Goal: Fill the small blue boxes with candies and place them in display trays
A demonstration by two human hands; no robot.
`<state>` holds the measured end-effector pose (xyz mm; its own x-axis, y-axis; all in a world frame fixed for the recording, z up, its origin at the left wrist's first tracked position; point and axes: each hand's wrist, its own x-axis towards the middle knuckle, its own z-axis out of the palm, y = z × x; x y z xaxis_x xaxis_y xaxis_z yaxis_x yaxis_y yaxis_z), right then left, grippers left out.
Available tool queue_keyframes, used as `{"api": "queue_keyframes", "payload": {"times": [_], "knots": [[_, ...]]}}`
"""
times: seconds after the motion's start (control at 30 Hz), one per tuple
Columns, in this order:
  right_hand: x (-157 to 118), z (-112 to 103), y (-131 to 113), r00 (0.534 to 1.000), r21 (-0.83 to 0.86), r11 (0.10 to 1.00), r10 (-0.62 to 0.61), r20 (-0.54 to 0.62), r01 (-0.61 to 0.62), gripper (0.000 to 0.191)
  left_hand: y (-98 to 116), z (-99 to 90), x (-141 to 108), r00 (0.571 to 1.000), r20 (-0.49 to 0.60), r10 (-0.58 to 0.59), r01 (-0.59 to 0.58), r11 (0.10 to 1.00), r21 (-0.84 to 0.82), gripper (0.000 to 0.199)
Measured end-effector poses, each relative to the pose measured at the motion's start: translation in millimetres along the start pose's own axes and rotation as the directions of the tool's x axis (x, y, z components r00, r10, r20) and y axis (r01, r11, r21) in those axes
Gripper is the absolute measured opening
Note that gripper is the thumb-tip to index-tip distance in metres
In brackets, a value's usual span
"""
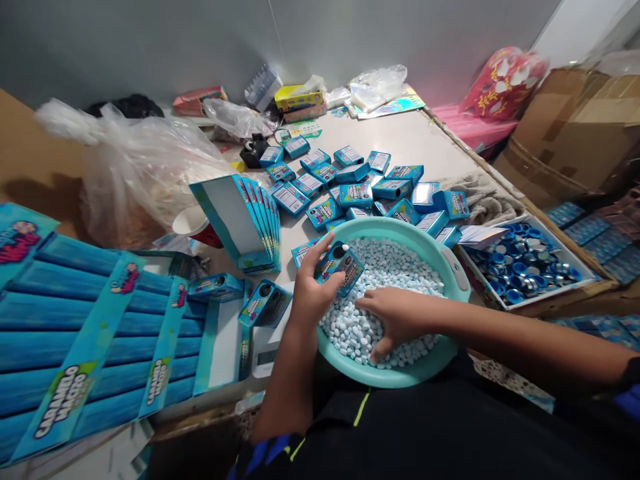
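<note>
My left hand [316, 288] grips a small blue candy box [341, 267] over the left side of a turquoise basin [455, 313]. A dark round hole shows on the box, and one pale candy sits at it. Many small white and pale-blue candies [390, 257] fill the basin. Into them reaches my right hand [395, 317], its thumb and fingers apart and the fingertips partly among the candies. To the left of my left wrist, two more blue candy boxes [265, 303] lie beside a scale [265, 360], which is partly hidden.
Many blue candy boxes [355, 195] are heaped behind the basin. On the right stands a white tray [540, 297] of blue and silver caps. Large blue display cartons [95, 320] fill the left, near a plastic bag [150, 160] and a cup [193, 223]. Cardboard boxes [565, 133] stand far right.
</note>
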<state>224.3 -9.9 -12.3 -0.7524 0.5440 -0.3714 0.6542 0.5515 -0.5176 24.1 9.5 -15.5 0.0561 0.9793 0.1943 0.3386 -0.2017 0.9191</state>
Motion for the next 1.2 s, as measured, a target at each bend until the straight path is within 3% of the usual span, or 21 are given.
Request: {"api": "queue_keyframes", "payload": {"times": [0.23,0.5,0.67,0.83,0.9,1.0,1.1,1.2], "knots": [[4.2,-7.6,-2.8,0.996,0.034,0.999,0.033,0.089,-0.037,0.065,4.5,2.4,-0.7,0.993,0.037,0.116,-0.12,0.981,0.151,0.063],[-0.4,-7.6,-3.6,0.999,0.067,0.997,0.047,0.001,-0.047,0.043,8.2,4.0,-2.7,0.976,0.052,0.212,-0.218,0.935,0.279,0.039],[-4.9,-13.2,-1.5,0.993,0.162,0.982,0.103,-0.05,-0.094,0.039,9.3,6.1,-3.1,0.984,0.025,0.179,-0.178,0.939,0.294,0.037],[-9.5,-19.5,8.5,0.976,0.397,0.915,0.148,-0.16,-0.074,0.026,3.8,7.5,-3.5,0.996,0.032,0.081,-0.086,0.965,0.249,0.059],[-11.2,-21.6,12.8,0.949,0.503,0.864,0.191,-0.25,-0.041,0.021,1.8,7.6,-2.5,0.998,0.056,0.042,-0.054,0.971,0.234,0.066],[-13.0,-25.8,16.2,0.87,0.633,0.772,0.276,-0.41,0.053,0.017,1.9,6.7,-0.7,0.985,0.161,0.056,-0.095,0.966,0.242,0.055],[-12.4,-33.7,13.9,0.76,0.73,0.646,0.354,-0.545,0.223,0.017,4.7,5.3,-0.4,0.959,0.256,0.118,-0.175,0.961,0.215,0.047],[-6.1,-43.2,6.7,0.611,0.726,0.546,0.423,-0.669,0.417,0.024,7.1,4.3,-1.6,0.934,0.325,0.147,-0.216,0.958,0.188,0.048]]}}
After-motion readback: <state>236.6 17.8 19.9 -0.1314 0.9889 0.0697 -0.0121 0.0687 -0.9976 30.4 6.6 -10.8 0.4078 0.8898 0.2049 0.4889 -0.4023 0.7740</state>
